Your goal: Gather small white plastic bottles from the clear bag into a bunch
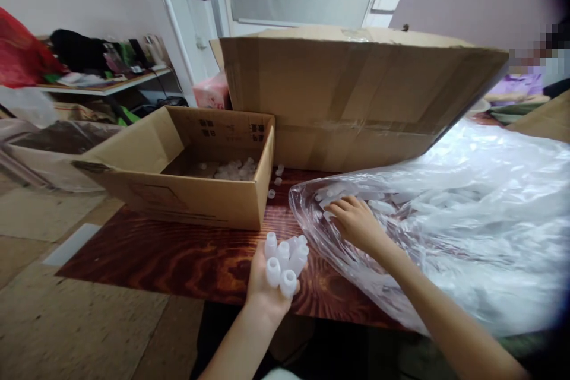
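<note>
My left hand [262,285] is closed from below around a bunch of small translucent white plastic bottles [285,258], their open necks pointing up and towards me. It is just above the front of the table. My right hand [355,222] reaches into the mouth of a large clear plastic bag [467,237] on the right. Its fingers are slightly apart and bent over more of the white bottles [380,206] lying inside. The fingertips are partly hidden, and I see nothing clearly gripped in them.
An open cardboard box [209,199] at the left holds several small white pieces [238,170]. A few more white pieces [272,193] lie beside it on the wood-grain table [178,255]. Behind stands a large cardboard carton [356,95]. Another person in purple [521,86] sits at far right.
</note>
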Action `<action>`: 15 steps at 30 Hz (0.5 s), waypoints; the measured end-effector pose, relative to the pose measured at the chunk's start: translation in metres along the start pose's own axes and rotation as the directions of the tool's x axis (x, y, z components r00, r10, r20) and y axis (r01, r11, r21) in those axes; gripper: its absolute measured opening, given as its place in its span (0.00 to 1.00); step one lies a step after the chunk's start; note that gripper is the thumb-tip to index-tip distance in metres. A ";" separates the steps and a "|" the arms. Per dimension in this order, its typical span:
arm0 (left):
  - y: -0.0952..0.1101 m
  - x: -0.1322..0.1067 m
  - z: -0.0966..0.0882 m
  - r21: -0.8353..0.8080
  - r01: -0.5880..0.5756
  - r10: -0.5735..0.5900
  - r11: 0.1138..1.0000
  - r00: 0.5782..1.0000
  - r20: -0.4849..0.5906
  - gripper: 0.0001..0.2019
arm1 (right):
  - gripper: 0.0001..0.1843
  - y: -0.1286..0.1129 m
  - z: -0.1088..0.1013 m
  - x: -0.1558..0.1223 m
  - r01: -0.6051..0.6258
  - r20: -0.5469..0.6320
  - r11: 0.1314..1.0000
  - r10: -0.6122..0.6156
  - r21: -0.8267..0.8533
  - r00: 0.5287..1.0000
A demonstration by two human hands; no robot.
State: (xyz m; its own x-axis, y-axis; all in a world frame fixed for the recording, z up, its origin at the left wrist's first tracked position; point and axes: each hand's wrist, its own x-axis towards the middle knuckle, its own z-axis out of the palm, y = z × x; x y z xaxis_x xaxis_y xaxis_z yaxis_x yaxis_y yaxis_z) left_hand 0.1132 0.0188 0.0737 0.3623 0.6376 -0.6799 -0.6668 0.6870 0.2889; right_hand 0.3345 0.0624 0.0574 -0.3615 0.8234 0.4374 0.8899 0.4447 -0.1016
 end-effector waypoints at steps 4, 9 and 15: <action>0.004 -0.004 -0.001 -0.097 -0.012 0.011 0.995 1.000 -0.011 0.16 | 0.10 0.028 0.008 0.009 0.054 0.110 0.998 -0.052 -0.018 0.993; 0.007 0.004 -0.003 -0.222 0.004 0.002 0.975 1.000 0.026 0.14 | 0.12 -0.033 -0.029 -0.005 0.070 0.011 0.983 -0.072 0.167 0.997; -0.004 0.023 -0.006 -0.222 0.059 -0.022 0.973 0.986 0.164 0.22 | 0.11 -0.125 -0.067 -0.019 0.274 0.196 0.871 -0.377 0.408 0.905</action>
State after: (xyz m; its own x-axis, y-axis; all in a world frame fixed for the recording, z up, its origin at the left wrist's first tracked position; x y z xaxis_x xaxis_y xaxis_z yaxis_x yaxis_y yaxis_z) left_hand 0.1205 0.0284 0.0525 0.4790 0.6707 -0.5663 -0.7722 0.6287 0.0914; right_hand 0.2489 -0.0324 0.1210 -0.7171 0.6469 0.2596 0.5622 0.7569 -0.3332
